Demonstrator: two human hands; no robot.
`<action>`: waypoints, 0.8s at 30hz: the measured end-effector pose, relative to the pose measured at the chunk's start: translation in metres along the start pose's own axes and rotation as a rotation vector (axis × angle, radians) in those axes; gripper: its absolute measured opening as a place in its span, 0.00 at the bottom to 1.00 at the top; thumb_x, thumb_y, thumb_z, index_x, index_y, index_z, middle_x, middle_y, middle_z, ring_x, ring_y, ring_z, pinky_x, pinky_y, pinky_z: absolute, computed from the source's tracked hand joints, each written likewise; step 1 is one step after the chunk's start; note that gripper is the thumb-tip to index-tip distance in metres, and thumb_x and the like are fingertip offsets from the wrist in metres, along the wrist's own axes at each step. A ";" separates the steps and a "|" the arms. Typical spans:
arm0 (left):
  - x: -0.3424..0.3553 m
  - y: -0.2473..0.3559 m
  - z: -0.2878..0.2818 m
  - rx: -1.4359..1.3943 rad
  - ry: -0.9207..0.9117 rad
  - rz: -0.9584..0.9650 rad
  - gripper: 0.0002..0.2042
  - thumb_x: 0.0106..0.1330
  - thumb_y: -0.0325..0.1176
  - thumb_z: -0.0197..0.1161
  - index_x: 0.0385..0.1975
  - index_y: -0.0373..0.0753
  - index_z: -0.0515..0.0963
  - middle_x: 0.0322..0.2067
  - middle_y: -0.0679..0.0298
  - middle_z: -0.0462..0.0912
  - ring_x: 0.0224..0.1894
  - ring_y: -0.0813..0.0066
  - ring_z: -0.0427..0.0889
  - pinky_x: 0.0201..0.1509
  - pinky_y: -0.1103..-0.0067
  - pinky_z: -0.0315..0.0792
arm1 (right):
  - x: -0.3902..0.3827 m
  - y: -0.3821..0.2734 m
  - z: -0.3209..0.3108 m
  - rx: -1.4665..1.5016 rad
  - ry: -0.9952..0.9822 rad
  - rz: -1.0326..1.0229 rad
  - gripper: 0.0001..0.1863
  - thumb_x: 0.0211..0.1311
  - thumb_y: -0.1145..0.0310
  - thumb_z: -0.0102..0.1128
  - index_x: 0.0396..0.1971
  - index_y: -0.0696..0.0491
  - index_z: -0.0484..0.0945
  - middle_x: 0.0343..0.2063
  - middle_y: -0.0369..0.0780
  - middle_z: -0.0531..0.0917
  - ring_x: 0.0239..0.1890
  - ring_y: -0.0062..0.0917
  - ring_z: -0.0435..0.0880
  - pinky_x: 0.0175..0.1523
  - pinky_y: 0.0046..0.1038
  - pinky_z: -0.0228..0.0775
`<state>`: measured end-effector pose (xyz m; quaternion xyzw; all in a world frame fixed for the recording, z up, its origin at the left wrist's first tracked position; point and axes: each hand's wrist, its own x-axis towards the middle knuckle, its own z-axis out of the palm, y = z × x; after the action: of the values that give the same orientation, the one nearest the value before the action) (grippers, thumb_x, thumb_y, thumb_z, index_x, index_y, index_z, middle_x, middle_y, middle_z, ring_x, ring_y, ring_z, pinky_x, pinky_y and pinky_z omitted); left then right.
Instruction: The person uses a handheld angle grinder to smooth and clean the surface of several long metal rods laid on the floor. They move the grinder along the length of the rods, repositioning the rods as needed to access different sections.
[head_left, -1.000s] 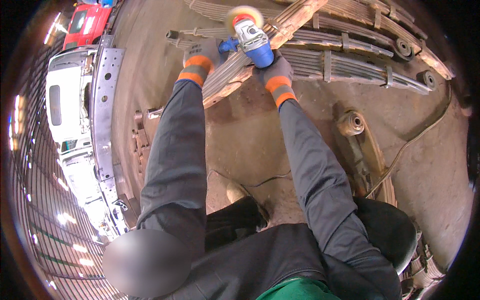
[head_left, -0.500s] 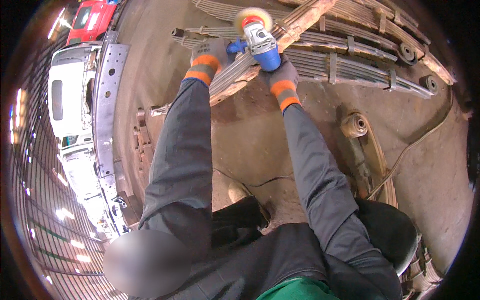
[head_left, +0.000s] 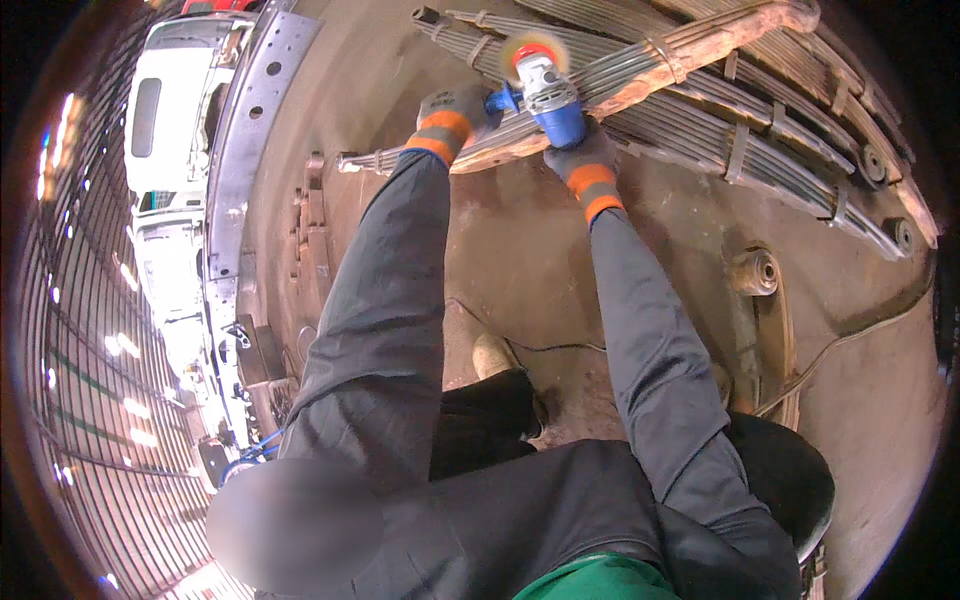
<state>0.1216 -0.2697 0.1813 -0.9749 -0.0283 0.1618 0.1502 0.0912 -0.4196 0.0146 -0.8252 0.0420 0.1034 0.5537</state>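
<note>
Gripping a blue angle grinder: left hand and right hand, over leaf springs.

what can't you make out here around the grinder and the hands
- Head view: the spinning disc of the grinder is blurred, so its contact with the leaf springs is unclear.
- Right hand: its fingers are hidden under the grinder body.
- Left hand: the side handle is mostly covered by its glove.
- The springs' far end is cut off by the picture's rim.

One blue angle grinder, two gloved hands, several leaf-spring stacks, one white truck cab, one shoe.
</note>
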 end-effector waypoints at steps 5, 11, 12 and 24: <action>0.012 -0.009 0.021 -0.075 0.088 -0.004 0.21 0.57 0.52 0.64 0.47 0.52 0.86 0.43 0.53 0.87 0.46 0.50 0.86 0.52 0.62 0.76 | -0.012 -0.014 -0.026 0.001 -0.009 0.040 0.37 0.40 0.56 0.76 0.56 0.44 0.76 0.50 0.44 0.86 0.53 0.43 0.84 0.57 0.41 0.78; 0.022 0.028 0.013 -0.077 0.059 -0.010 0.21 0.57 0.53 0.65 0.45 0.47 0.86 0.42 0.50 0.87 0.45 0.47 0.86 0.50 0.62 0.77 | -0.018 -0.010 -0.068 -0.014 0.063 0.125 0.34 0.41 0.57 0.75 0.54 0.44 0.77 0.47 0.45 0.87 0.52 0.44 0.84 0.56 0.41 0.78; 0.019 0.033 0.009 -0.044 0.047 -0.021 0.22 0.57 0.53 0.65 0.45 0.46 0.86 0.42 0.49 0.87 0.45 0.47 0.86 0.49 0.62 0.77 | -0.020 -0.007 -0.069 -0.004 0.081 0.130 0.34 0.41 0.58 0.75 0.54 0.44 0.77 0.46 0.45 0.87 0.52 0.44 0.85 0.56 0.40 0.78; 0.014 -0.010 0.044 -0.158 0.074 -0.033 0.21 0.55 0.53 0.70 0.45 0.48 0.87 0.41 0.48 0.87 0.47 0.49 0.86 0.52 0.63 0.76 | -0.015 -0.001 -0.034 -0.073 -0.011 0.026 0.38 0.40 0.56 0.77 0.58 0.40 0.76 0.48 0.43 0.87 0.52 0.42 0.85 0.56 0.39 0.79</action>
<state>0.1204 -0.2458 0.1402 -0.9885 -0.0514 0.1202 0.0765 0.0813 -0.4510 0.0312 -0.8435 0.0457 0.1165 0.5223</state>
